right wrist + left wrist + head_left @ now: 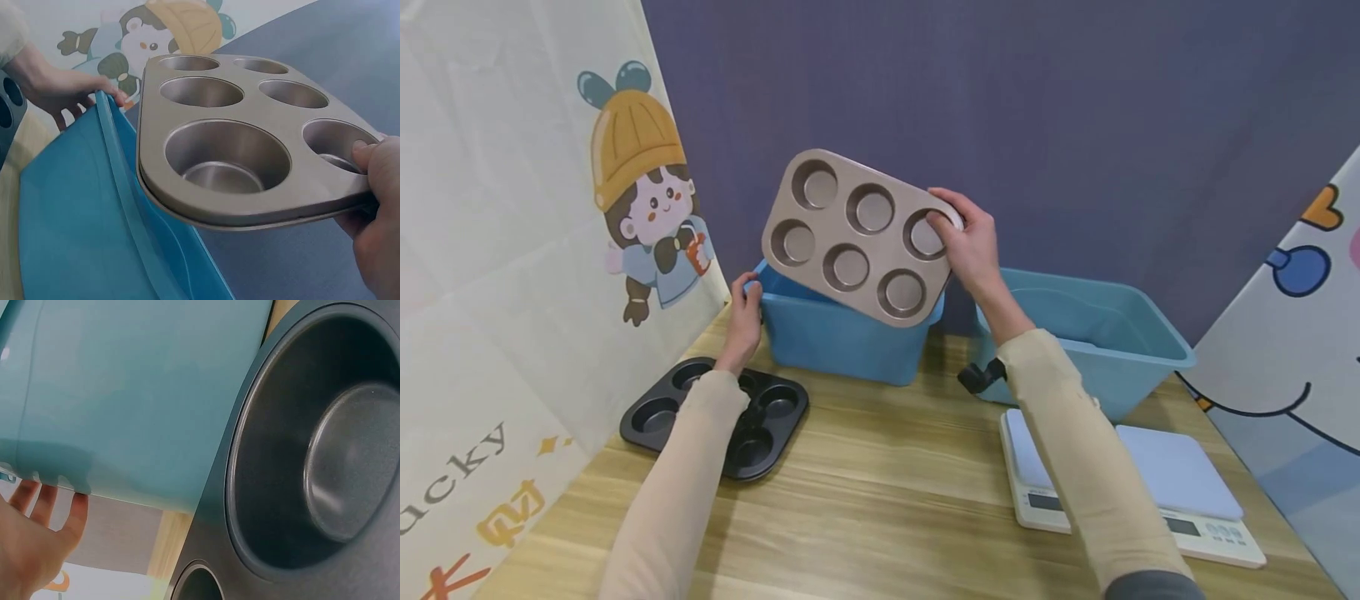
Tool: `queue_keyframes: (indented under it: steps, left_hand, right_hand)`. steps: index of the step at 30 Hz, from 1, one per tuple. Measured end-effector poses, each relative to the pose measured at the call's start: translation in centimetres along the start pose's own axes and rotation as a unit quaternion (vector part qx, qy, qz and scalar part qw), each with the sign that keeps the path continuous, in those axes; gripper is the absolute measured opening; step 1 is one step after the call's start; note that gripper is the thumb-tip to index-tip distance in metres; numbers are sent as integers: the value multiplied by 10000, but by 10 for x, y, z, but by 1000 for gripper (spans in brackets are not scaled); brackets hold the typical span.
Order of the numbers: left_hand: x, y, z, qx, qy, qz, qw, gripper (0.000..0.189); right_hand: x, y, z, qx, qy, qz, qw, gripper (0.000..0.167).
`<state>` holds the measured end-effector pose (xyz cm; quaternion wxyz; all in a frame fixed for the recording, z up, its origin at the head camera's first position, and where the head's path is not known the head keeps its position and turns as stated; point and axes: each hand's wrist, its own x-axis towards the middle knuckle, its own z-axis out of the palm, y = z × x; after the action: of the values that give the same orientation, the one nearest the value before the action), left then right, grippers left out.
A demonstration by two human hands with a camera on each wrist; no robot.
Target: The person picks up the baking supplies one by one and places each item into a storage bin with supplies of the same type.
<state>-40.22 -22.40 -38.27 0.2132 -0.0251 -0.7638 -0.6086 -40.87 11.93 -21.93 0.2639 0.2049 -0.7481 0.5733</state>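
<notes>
My right hand [973, 246] grips one end of a champagne-coloured muffin pan [857, 239], thumb in a corner cup and fingers behind the rim. The pan is tilted, its cups facing me, above the front of a blue plastic bin [842, 342]. At the bin's left end, my left hand [745, 321] holds the rim; the right wrist view shows the fingers of that left hand [62, 87] hooked at the bin's edge. Under my left forearm lies a dark muffin pan [790, 429], partly hidden by the sleeve. It looms large beside the bin [137, 394] in the left wrist view.
A second, teal bin [1120, 321] stands at the back right of the wooden table [880, 500]. Two white kitchen scales lie in front of it, one left scale [1024, 500] partly behind my right sleeve, one right scale [1180, 475]. Curtains close off the back and sides.
</notes>
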Motion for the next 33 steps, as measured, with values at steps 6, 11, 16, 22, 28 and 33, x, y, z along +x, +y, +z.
queue_keyframes:
  steps: [6, 11, 16, 22, 28, 33]
  left_hand:
    - [5, -14, 2, 49, 163, 155, 9997, 57]
    - [1, -6, 0, -37, 116, 77, 9999, 55]
    - [6, -11, 0, 31, 154, -16, 9999, 56]
    - [-5, 14, 0, -204, -10, -48, 9998, 49]
    - [-11, 24, 1, -97, -1, 38, 9999, 48]
    - [-10, 21, 1, -153, -11, 70, 9999, 49]
  right_hand:
    - [5, 4, 3, -31, 134, -129, 9998, 32]
    - [9, 7, 10, 104, 347, -129, 9993, 31]
    - [15, 11, 16, 343, 576, -208, 9975, 30]
    - [18, 15, 16, 150, 655, -272, 9974, 29]
    - [20, 23, 18, -38, 645, -263, 9976, 29]
    - [21, 28, 21, 16, 684, -386, 9969, 28]
